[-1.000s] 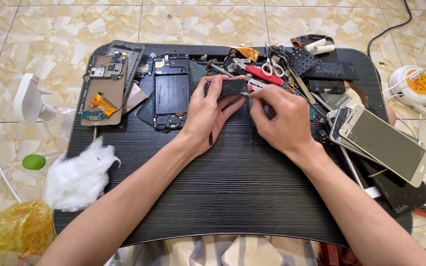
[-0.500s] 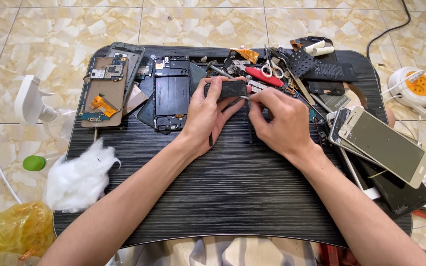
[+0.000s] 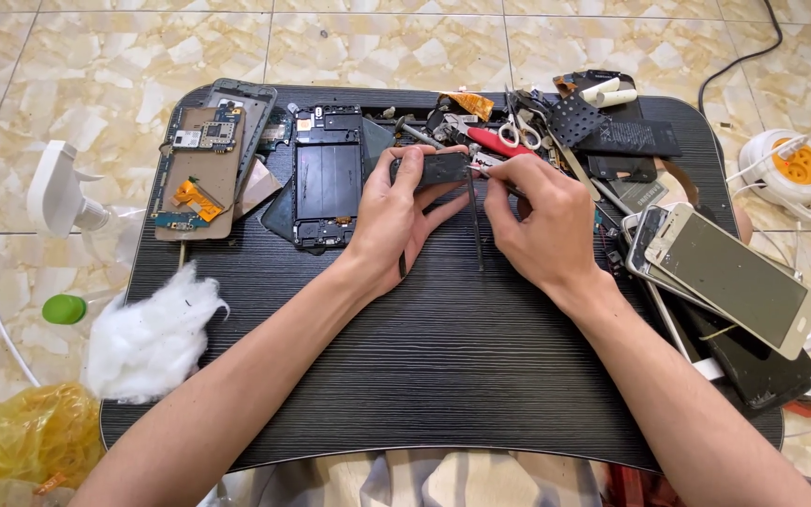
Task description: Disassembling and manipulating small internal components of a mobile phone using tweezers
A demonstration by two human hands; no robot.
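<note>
A black tabletop [image 3: 424, 376] is crowded along its upper edge. At upper left a circuit board [image 3: 197, 169] is laid on an opened phone, with a black phone frame [image 3: 328, 174] beside it. At upper right red-handled pliers [image 3: 499, 143], scissors [image 3: 518, 127] and black parts are heaped together — two phones [image 3: 729, 277] are stacked at the right edge. White cotton [image 3: 152, 329] is seen at lower left, a yellow bag [image 3: 21, 437] below it.

Compared with half a second earlier, little has changed — both hands remain at the same spot.

The small black part [image 3: 438, 169], flat and rectangular, is held at upper centre, just above the tabletop. It is gripped by the left hand [image 3: 396, 221], fingers closed on its edges. A thin dark tool [image 3: 476, 221] is pinched in the closed fingers of the right hand [image 3: 542, 221], its top beside the part.
</note>
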